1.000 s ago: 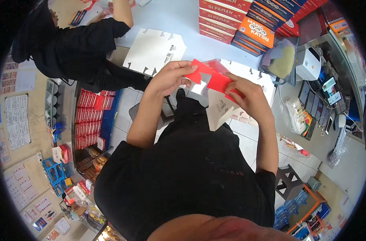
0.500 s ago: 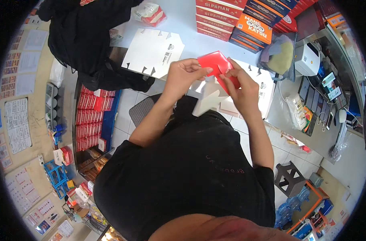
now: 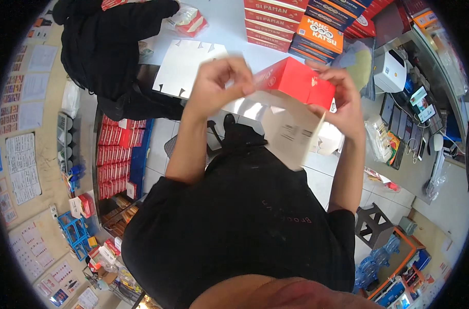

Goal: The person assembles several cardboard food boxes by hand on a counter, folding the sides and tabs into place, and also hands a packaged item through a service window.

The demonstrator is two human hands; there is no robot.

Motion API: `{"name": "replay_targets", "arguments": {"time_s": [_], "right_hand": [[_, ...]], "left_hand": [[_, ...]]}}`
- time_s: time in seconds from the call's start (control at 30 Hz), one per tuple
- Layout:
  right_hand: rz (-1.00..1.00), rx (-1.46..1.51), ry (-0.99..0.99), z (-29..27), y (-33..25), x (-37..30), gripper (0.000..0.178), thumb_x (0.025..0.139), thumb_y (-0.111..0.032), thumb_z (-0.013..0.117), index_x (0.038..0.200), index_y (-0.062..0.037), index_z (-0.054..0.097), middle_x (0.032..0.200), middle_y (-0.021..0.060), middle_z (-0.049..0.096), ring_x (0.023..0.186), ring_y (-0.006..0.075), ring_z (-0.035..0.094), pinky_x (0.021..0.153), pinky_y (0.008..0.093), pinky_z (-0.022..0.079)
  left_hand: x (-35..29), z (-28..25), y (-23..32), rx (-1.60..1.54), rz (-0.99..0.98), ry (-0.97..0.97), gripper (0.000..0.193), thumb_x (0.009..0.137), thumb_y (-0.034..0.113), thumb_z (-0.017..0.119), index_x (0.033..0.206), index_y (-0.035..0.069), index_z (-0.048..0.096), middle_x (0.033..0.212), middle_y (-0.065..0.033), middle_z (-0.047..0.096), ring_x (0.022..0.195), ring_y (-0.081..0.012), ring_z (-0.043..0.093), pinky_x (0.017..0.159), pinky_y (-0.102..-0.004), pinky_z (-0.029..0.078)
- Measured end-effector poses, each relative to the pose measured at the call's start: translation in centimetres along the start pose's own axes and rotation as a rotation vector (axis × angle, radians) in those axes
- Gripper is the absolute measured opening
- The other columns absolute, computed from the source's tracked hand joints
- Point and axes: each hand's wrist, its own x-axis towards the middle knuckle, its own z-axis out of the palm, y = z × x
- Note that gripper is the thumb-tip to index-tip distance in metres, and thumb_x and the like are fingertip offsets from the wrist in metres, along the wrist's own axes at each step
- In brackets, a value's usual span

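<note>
Before the person's chest, near the table (image 3: pixel 221 26): one red carton (image 3: pixel 296 80), its walls squarer than a moment earlier, so its folding seemed further along; a cream flap (image 3: pixel 288 131) hung below. Right hand (image 3: pixel 347 105): grip pinched its right end. Left hand (image 3: pixel 219 85): blurred, half-curled beside it; contact I couldn't tell

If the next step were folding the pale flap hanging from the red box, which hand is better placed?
Probably the left hand: it is by the left end of the red box, though blur hides whether it touches. The right hand grips the other end, so seems busy steadying it.
</note>
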Motion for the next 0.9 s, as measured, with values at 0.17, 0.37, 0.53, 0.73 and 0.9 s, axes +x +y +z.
{"name": "replay_targets", "arguments": {"time_s": [0.17, 0.37, 0.53, 0.73, 0.9], "right_hand": [[-0.112, 0.344, -0.147, 0.1, -0.2, 3.8, 0.045, 0.080, -0.006, 0.082, 0.118, -0.0046, 0.057, 0.131, 0.0159, 0.063, 0.120, 0.0206, 0.060, 0.103, 0.0359, 0.047], [0.222, 0.214, 0.310, -1.1, -2.0, 1.2, 0.038, 0.098, -0.025, 0.066, 0.129, -0.0036, 0.061, 0.130, 0.0096, 0.065, 0.118, 0.0175, 0.061, 0.100, 0.0317, 0.047], [-0.031, -0.589, 0.148, 2.5, -3.8, 0.9, 0.033, 0.089, 0.004, 0.060, 0.117, -0.0082, 0.070, 0.126, 0.0148, 0.067, 0.110, 0.0315, 0.068, 0.091, 0.0363, 0.054], [-0.072, -0.580, 0.033, -1.0, -3.5, 0.4, 0.031, 0.087, 0.012, 0.054, 0.103, -0.0054, 0.073, 0.125, 0.0130, 0.068, 0.109, 0.0310, 0.068, 0.091, 0.0377, 0.055], [-0.021, -0.428, -0.095, 1.4, -4.3, 1.4, 0.043, 0.092, -0.005, 0.062, 0.134, -0.0118, 0.062, 0.146, 0.0152, 0.055, 0.131, 0.0345, 0.057, 0.102, 0.0417, 0.051]], "left_hand": [[4.5, 1.7, -2.3, -0.590, -0.034, -0.187, 0.117, 0.071, 0.042, 0.086, 0.158, 0.003, 0.019, 0.153, -0.0182, 0.041, 0.139, -0.0245, 0.045, 0.112, -0.0370, 0.040], [3.7, 0.8, -4.3, -0.384, -0.009, -0.065, 0.095, 0.071, 0.025, 0.085, 0.148, 0.010, 0.030, 0.145, -0.0127, 0.045, 0.135, -0.0243, 0.047, 0.110, -0.0392, 0.042], [2.6, 3.4, -2.6, 0.130, -0.149, 0.048, 0.101, 0.059, 0.023, 0.096, 0.140, 0.014, 0.035, 0.137, -0.0099, 0.042, 0.132, -0.0254, 0.045, 0.110, -0.0431, 0.041], [2.3, 2.3, -1.6, 0.340, 0.121, -0.012, 0.099, 0.052, 0.028, 0.099, 0.135, 0.015, 0.046, 0.130, -0.0100, 0.042, 0.127, -0.0281, 0.048, 0.107, -0.0426, 0.043], [2.9, 4.1, -2.9, 0.363, 0.166, 0.254, 0.087, 0.066, 0.043, 0.093, 0.135, 0.014, 0.049, 0.132, -0.0107, 0.046, 0.127, -0.0288, 0.050, 0.106, -0.0428, 0.046]]}}
